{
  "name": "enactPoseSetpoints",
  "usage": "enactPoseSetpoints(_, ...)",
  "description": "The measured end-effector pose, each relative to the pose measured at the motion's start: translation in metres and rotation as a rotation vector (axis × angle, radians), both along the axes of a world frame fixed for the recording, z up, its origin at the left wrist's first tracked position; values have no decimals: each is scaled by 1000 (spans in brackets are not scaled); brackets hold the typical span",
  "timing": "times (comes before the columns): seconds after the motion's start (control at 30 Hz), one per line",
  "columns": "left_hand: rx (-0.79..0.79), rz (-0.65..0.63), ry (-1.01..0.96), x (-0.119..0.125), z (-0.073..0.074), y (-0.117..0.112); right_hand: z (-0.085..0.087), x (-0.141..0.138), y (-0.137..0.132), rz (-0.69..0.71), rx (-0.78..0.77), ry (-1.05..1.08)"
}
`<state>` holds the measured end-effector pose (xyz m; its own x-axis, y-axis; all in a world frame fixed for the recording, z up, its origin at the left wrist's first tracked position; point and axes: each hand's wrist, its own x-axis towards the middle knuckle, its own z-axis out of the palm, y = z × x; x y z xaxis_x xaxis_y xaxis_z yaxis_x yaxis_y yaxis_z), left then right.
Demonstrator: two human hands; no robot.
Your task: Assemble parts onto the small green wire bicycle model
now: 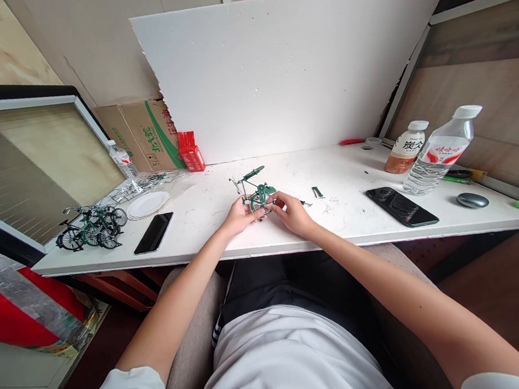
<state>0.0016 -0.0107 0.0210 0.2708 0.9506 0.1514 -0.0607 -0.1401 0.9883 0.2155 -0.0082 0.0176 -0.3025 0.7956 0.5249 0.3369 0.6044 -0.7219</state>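
Note:
A small green model bicycle is held between both hands just above the front middle of the white table. My left hand closes on its lower left side, around the wheel area. From the right, my right hand pinches the wheel end nearest me with thumb and fingertips. The fingers hide part of the wheel and frame. To the right of my right hand lies a small green part, with a tiny dark piece closer in.
Several finished model bicycles cluster at the left, near a phone and a white plate. Another phone, two bottles and a grey mouse occupy the right. A white foam board stands behind.

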Motion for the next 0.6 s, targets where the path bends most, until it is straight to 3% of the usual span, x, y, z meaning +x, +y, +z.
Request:
enactPoseSetpoints(0.37,29,-16,-49,3,6,-6,-1,0,1,-51,17,99)
enactPoseSetpoints(0.6,3,22,29,3,13,-10,0,1,2,-50,4,106)
